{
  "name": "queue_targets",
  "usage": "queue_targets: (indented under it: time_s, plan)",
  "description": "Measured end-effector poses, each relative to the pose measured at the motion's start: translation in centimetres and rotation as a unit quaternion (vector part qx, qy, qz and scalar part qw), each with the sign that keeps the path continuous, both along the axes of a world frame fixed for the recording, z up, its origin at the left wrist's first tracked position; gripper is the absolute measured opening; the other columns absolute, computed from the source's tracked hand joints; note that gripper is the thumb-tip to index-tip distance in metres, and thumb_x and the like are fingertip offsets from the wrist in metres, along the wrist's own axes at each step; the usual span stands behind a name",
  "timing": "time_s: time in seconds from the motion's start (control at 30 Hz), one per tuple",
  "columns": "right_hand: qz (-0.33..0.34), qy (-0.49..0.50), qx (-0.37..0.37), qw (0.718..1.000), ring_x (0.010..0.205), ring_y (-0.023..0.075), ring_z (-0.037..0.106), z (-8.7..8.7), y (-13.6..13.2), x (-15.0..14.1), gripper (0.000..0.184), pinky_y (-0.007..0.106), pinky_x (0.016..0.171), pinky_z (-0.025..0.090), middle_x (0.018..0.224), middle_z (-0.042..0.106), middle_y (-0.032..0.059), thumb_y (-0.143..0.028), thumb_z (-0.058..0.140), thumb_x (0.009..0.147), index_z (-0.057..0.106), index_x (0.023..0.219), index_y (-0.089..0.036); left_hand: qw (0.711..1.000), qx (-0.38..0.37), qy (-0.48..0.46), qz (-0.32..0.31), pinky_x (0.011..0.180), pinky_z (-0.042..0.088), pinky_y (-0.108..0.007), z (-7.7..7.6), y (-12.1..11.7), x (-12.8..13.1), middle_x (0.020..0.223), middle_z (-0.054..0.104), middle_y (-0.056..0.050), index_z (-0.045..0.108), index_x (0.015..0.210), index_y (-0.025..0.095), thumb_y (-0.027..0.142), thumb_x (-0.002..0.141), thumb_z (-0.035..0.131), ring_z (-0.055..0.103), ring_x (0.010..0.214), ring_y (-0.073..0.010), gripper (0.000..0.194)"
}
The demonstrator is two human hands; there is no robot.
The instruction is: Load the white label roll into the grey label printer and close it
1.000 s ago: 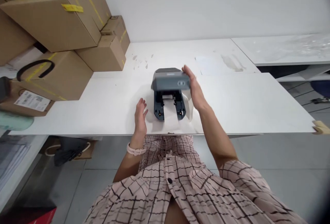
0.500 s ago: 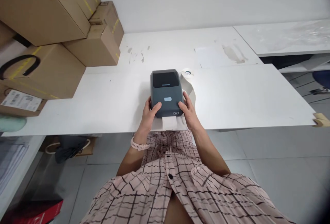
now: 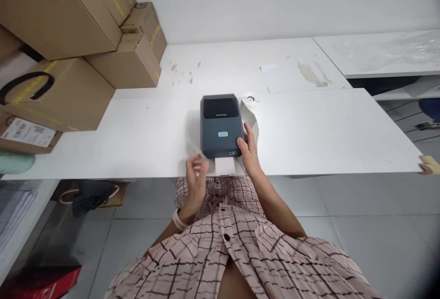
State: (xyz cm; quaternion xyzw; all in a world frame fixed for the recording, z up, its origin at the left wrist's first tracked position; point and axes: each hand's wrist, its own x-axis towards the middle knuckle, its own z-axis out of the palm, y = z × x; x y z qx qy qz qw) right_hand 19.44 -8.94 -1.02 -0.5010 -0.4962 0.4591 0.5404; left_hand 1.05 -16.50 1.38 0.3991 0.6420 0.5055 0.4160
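A dark grey label printer (image 3: 222, 124) sits near the front edge of the white table, its lid down. A strip of white label paper (image 3: 225, 166) sticks out of its front, over the table edge. My right hand (image 3: 250, 152) grips the printer's right side, thumb on the top near the front corner. Just off the printer's front left corner, my left hand (image 3: 197, 175) is raised with fingers apart and curled, holding nothing. Behind the printer's right side stands a label roll (image 3: 250, 98), with a loose band of paper (image 3: 252, 122) running down beside the printer.
Cardboard boxes (image 3: 103, 60) are stacked at the left of the white table (image 3: 326, 134). A thin white sheet (image 3: 275, 78) lies toward the back, by stained patches. A tan block-like piece (image 3: 429, 164) is at the right front corner. Under the table hangs a dark bag (image 3: 91, 198).
My left hand has let go of the printer's left side and drawn back toward me. The right hand keeps its hold, and the printer has stayed in place.
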Motion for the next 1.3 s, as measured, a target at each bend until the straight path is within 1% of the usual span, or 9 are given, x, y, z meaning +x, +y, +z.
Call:
queue_targets:
  time_s: [0.17, 0.37, 0.5, 0.63, 0.8, 0.93, 1.03, 1.1, 1.3]
  plan:
    - [-0.015, -0.002, 0.009, 1.0, 0.159, 0.03, 0.035, -0.2, 0.1, 0.0, 0.084, 0.054, 0.132, 0.028, 0.171, 0.037, 0.0101, -0.071, 0.055, 0.093, 0.032, 0.163, -0.03, 0.959, -0.125, -0.132, -0.216, 0.043, 0.029, -0.026, 0.4, -1.2, 1.9, 0.067, 0.065, -0.003, 0.066, 0.072, 0.017, 0.077, 0.086, 0.057, 0.046, 0.042, -0.0084, 0.062]
    - [0.008, 0.019, 0.002, 1.0, 0.155, 0.0312, 0.041, 0.4, 0.1, 0.0, 0.088, 0.054, 0.129, 0.032, 0.169, 0.039, 0.016, -0.068, 0.058, 0.092, 0.03, 0.162, -0.024, 0.961, -0.107, -0.214, -0.137, 0.046, 0.022, -0.024, 2.3, 1.4, 4.0, 0.054, 0.042, 0.008, 0.056, 0.068, 0.019, 0.07, 0.063, 0.084, 0.029, 0.046, -0.0043, 0.059]
    - [-0.044, -0.085, 0.063, 0.993, 0.157, 0.0318, 0.037, 2.2, -0.7, 0.1, 0.076, 0.059, 0.13, 0.029, 0.168, 0.041, 0.011, -0.058, 0.055, 0.097, 0.03, 0.163, -0.031, 0.971, -0.094, -0.169, -0.144, 0.047, 0.021, -0.024, 1.3, 1.1, 3.9, 0.052, 0.035, 0.009, 0.05, 0.065, 0.021, 0.075, 0.067, 0.079, 0.026, 0.046, -0.0047, 0.062]
    - [-0.018, -0.254, 0.206, 0.945, 0.153, 0.0315, 0.043, 4.4, -1.2, 0.1, 0.064, 0.061, 0.13, 0.026, 0.142, 0.068, 0.0057, -0.037, 0.052, 0.099, 0.036, 0.161, -0.038, 0.973, -0.089, -0.114, -0.179, 0.046, 0.026, -0.025, -0.3, 0.9, 3.1, 0.049, 0.041, 0.007, 0.046, 0.062, 0.022, 0.078, 0.075, 0.071, 0.032, 0.045, -0.007, 0.063]
    - [0.013, -0.366, 0.28, 0.887, 0.131, 0.0315, 0.063, 5.7, -1.3, -1.1, 0.062, 0.059, 0.127, 0.023, 0.122, 0.08, 0.0016, -0.03, 0.055, 0.1, 0.038, 0.159, -0.036, 0.97, -0.068, -0.08, -0.218, 0.053, 0.038, -0.027, -1.3, 0.2, 0.4, 0.057, 0.052, 0.003, 0.054, 0.064, 0.021, 0.068, 0.086, 0.065, 0.046, 0.051, -0.0111, 0.053]
    - [0.021, -0.418, 0.246, 0.874, 0.118, 0.0296, 0.069, 6.0, -1.2, -2.0, 0.037, 0.055, 0.126, 0.024, 0.112, 0.08, 0.0048, -0.036, 0.054, 0.102, 0.061, 0.138, -0.031, 0.997, 0.026, -0.011, -0.066, 0.06, 0.044, -0.028, -0.4, 0.8, -1.7, 0.07, 0.059, 0.0, 0.062, 0.074, 0.022, 0.058, 0.096, 0.058, 0.054, 0.062, -0.0142, 0.043]
    - [0.033, -0.384, 0.232, 0.893, 0.122, 0.0314, 0.067, 5.8, -1.3, -1.6, 0.032, 0.058, 0.126, 0.024, 0.113, 0.079, 0.005, -0.042, 0.057, 0.1, 0.066, 0.13, -0.033, 0.995, 0.091, 0.03, -0.023, 0.091, 0.054, -0.032, 0.8, 2.4, -1.7, 0.121, 0.072, -0.007, 0.07, 0.115, 0.026, 0.054, 0.1, 0.057, 0.067, 0.111, -0.0222, 0.035]
    - [0.009, -0.308, 0.222, 0.925, 0.132, 0.033, 0.061, 5.2, -1.6, -1.0, 0.041, 0.059, 0.125, 0.03, 0.13, 0.073, 0.0062, -0.047, 0.058, 0.099, 0.06, 0.138, -0.036, 0.993, 0.095, 0.014, -0.063, 0.114, 0.047, -0.037, 1.3, 3.3, -1.1, 0.159, 0.053, -0.007, 0.056, 0.146, 0.031, 0.055, 0.101, 0.054, 0.05, 0.147, -0.0258, 0.051]
    - [-0.037, -0.09, 0.081, 0.992, 0.162, 0.0293, 0.028, 3.3, -2.4, 0.0, 0.063, 0.058, 0.13, 0.031, 0.174, 0.031, -0.001, -0.061, 0.041, 0.104, 0.029, 0.164, -0.044, 0.983, 0.126, -0.017, -0.128, 0.134, 0.026, -0.041, 1.9, 4.7, -0.1, 0.178, 0.022, 0.002, 0.03, 0.165, 0.039, 0.064, 0.104, 0.04, 0.017, 0.166, -0.0237, 0.067]
